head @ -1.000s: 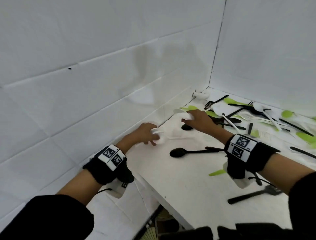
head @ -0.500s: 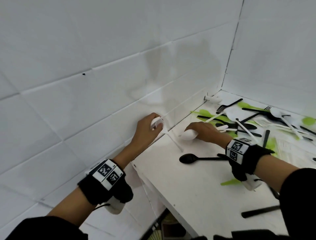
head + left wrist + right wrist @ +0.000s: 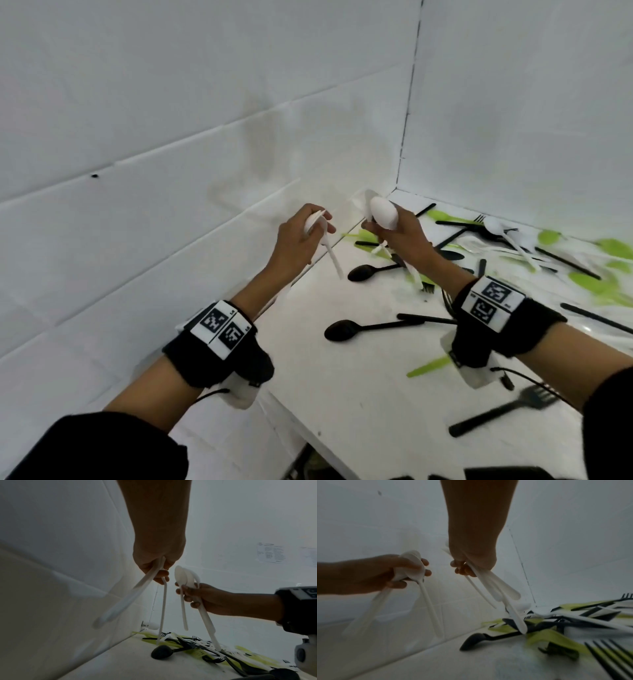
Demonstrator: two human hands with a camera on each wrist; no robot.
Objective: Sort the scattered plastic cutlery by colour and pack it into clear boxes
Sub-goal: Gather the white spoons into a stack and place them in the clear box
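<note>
Both hands are raised above the white table, each gripping a bunch of white plastic cutlery. My left hand holds white spoons by their bowls, handles hanging down; in the left wrist view the handles dangle below the fist. My right hand grips several white spoons, bowls up, handles pointing down. The two hands are close, a small gap between them. No clear box is in view.
Black spoons, a black fork, green pieces and more white cutlery lie scattered over the table toward the corner. White walls close in on the left and the back. The table's near edge drops off.
Both hands have lifted off the table by the wall, carrying the white cutlery up, and have come closer together. The head view has shifted.
</note>
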